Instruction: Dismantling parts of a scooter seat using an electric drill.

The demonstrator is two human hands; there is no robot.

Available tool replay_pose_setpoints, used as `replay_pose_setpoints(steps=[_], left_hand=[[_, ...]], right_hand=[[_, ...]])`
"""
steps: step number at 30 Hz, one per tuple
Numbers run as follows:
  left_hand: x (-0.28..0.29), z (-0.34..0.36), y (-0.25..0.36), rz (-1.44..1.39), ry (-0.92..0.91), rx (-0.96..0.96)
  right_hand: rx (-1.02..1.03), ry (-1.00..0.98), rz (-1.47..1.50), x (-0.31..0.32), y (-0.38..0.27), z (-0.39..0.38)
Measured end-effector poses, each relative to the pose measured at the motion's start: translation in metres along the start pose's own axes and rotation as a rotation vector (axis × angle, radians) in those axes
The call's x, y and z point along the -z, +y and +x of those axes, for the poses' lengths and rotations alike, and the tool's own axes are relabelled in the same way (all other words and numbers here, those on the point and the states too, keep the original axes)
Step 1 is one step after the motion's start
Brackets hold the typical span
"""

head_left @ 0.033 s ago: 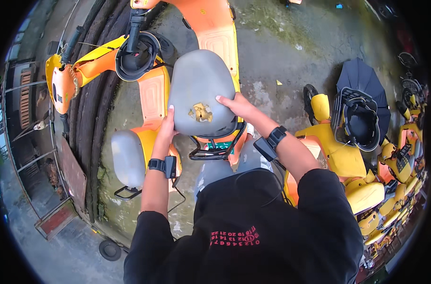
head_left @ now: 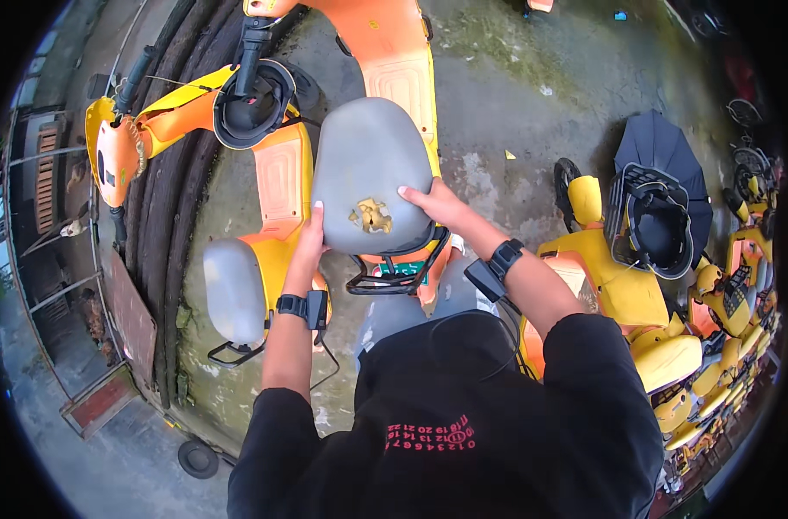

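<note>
A grey scooter seat [head_left: 368, 151] sits at the centre on an orange scooter, its cover torn open in a patch [head_left: 373, 216] showing yellowish foam. My left hand [head_left: 312, 232] grips the seat's left side, thumb extended along its edge. My right hand [head_left: 433, 203] grips the right side, with the thumb pressed on the top beside the tear. A black rear rack [head_left: 363, 285] shows just below the seat.
Another orange-yellow scooter [head_left: 277, 182] stands left, carrying a helmet [head_left: 238, 121], beside long dark beams [head_left: 160, 225]. At right are yellow scooters [head_left: 623, 303], one with a dark umbrella [head_left: 671, 143] and a basket [head_left: 623, 216]. A tyre [head_left: 199, 458] lies lower left.
The seat and both my hands sit slightly lower in the picture, toward my body. The surroundings have shifted only a little.
</note>
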State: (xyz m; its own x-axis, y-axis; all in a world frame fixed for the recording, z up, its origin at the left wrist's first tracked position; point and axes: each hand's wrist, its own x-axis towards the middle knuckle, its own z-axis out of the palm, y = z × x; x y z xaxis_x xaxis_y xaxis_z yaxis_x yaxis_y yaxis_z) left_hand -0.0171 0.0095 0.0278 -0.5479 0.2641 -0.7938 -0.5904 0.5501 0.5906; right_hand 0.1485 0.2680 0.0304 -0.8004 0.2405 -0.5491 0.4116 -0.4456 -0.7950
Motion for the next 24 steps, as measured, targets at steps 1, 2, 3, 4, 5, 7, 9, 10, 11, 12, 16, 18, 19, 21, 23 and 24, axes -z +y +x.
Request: replay_pose_setpoints(steps=[1,2,3,4,5,7,9,10,11,12,16,18,19,21,23,24], left_hand=[[0.010,0.004,-0.026,0.034,0.013,0.016],[0.014,0.007,-0.043,0.073,0.013,0.036],[0.014,0.007,-0.056,0.061,0.011,0.033],[0.011,0.005,-0.067,0.141,0.012,-0.020],[0.009,0.006,-0.076,0.221,0.014,-0.072],[0.013,0.020,-0.101,0.209,0.019,-0.127],[0.019,0.022,-0.112,0.200,0.022,-0.176],[0.020,0.019,-0.109,0.274,-0.025,-0.161],[0.022,0.016,-0.106,0.349,-0.073,-0.147],[0.024,0.013,-0.099,0.424,-0.111,-0.139],[0.011,0.007,-0.112,0.516,-0.023,-0.149],[0.009,0.004,-0.101,0.589,-0.041,-0.137],[0.010,0.003,-0.099,0.590,-0.038,-0.147],[0.012,0.005,-0.094,0.775,-0.047,-0.148],[0.009,0.012,-0.094,0.801,-0.038,-0.187],[0.008,0.012,-0.097,0.830,-0.034,-0.199]], right_hand=[[-0.003,0.029,-0.098,-0.007,0.011,-0.007],[-0.064,0.060,-0.135,-0.008,0.025,-0.012],[-0.011,0.059,-0.131,-0.010,0.036,-0.017],[0.041,0.055,-0.125,-0.009,0.048,-0.020],[0.041,0.052,-0.135,-0.006,0.059,-0.020],[0.126,0.081,-0.132,-0.007,0.076,-0.018],[0.099,0.062,-0.196,-0.006,0.081,-0.018],[0.071,0.058,-0.257,-0.004,0.083,-0.020],[0.070,0.057,-0.260,-0.002,0.084,-0.022],[0.014,0.037,-0.368,-0.002,0.083,-0.022],[-0.151,-0.005,-0.682,0.000,0.068,-0.029],[-0.292,-0.039,-0.896,-0.010,0.049,-0.024],[-0.456,-0.069,-1.107,-0.015,0.041,-0.026],[-0.463,-0.113,-1.130,-0.017,0.031,-0.024],[-0.409,-0.053,-1.216,-0.017,0.038,-0.021],[-0.402,-0.036,-1.218,-0.017,0.042,-0.019]])
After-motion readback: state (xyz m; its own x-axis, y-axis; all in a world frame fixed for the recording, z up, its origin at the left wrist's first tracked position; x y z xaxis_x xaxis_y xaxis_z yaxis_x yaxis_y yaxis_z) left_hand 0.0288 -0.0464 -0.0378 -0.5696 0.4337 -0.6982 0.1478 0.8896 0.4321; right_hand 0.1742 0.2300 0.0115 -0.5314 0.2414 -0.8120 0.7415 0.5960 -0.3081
